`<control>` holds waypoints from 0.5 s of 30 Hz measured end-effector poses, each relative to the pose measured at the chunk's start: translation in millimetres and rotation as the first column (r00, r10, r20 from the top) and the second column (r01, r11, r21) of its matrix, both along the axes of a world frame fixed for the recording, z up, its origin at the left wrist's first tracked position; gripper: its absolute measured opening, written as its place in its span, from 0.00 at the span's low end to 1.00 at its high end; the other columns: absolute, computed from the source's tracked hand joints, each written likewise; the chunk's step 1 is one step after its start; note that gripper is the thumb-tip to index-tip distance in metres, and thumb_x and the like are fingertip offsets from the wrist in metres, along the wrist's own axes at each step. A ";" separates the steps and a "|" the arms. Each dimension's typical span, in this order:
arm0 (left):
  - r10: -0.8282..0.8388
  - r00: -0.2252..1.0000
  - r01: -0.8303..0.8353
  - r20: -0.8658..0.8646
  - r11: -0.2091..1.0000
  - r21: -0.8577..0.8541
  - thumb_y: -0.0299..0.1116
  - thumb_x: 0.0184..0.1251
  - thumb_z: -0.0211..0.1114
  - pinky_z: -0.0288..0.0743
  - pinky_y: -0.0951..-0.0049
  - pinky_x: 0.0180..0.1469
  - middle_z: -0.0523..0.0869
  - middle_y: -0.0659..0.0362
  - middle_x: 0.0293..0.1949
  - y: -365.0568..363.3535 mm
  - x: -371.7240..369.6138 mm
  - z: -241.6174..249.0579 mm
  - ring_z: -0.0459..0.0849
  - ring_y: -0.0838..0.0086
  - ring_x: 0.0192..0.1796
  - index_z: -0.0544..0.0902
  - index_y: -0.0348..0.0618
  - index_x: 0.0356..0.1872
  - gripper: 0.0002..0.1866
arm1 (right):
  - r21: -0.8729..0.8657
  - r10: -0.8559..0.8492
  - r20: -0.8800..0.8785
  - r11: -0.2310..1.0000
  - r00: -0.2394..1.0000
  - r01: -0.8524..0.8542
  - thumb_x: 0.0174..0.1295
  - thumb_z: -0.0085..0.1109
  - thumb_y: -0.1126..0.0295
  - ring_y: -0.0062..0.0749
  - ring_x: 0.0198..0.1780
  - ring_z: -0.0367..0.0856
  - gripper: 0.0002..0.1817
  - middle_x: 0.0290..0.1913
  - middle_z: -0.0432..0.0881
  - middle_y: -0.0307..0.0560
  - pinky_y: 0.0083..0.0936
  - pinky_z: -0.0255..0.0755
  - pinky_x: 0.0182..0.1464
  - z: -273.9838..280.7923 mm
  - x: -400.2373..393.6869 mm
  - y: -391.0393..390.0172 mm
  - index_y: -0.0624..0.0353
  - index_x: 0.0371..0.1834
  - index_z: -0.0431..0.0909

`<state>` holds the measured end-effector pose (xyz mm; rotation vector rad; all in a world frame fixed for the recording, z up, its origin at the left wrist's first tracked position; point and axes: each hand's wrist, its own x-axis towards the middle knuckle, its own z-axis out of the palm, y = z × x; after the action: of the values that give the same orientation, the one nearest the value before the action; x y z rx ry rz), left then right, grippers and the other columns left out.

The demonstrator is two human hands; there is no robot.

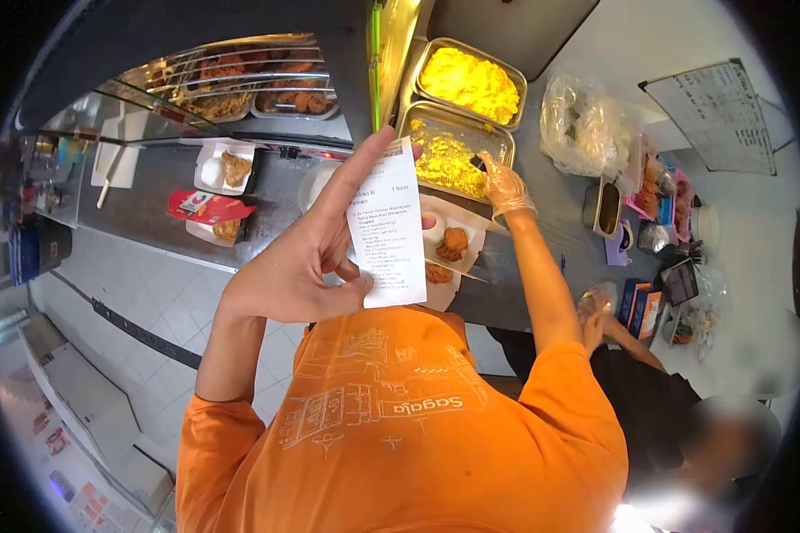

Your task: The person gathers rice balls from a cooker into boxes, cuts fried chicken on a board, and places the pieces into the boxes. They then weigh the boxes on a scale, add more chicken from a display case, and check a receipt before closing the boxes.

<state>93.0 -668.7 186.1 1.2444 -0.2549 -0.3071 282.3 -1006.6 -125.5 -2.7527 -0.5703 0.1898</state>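
Receipt (391, 233) sits pinched in left hand (298, 258); gloved right hand (508, 190) grips a dark handle (478, 163) over yellow food (443, 160).

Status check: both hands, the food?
Left hand holding receipt. Right hand, gloved, gripping dark handle at yellow-food tray. Receipt partly hides chicken box.

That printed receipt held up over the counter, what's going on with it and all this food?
The person in orange holds the printed receipt in the left hand. The right hand, in a clear plastic glove, grips a dark handle at the nearer metal tray, which has loose yellow food like scrambled egg in it. The tray behind is fuller. Fried chicken sits just beyond the receipt's edge. Another person in black is at the right.
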 end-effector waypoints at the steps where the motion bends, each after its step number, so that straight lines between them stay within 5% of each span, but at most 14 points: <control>1: -0.007 1.000 0.007 0.004 1.000 -0.002 0.08 0.41 0.57 0.91 0.73 0.40 0.52 0.48 0.85 0.9 0.4 -0.5 0.76 0.50 0.74 0.37 0.55 0.86 0.66 | -0.002 -0.007 0.004 1.000 1.000 0.007 0.71 0.60 0.67 0.59 0.44 0.87 0.25 0.44 0.88 0.61 0.52 0.79 0.47 4.5 -1.5 -0.6 0.45 0.72 0.73; 15: -0.066 0.996 0.068 0.055 0.997 -0.031 0.09 0.41 0.61 0.86 0.78 0.31 0.53 0.49 0.84 6.6 19.9 -7.3 0.74 0.49 0.75 0.39 0.54 0.86 0.67 | -0.010 -0.073 -0.088 0.997 0.993 0.072 0.73 0.59 0.63 0.64 0.44 0.86 0.27 0.41 0.87 0.68 0.53 0.78 0.45 -0.4 -7.0 -7.5 0.48 0.74 0.71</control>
<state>113.0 -662.2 178.8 1.2143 -0.3471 -0.3262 275.3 -1014.1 -125.9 -2.7507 -0.4461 0.2959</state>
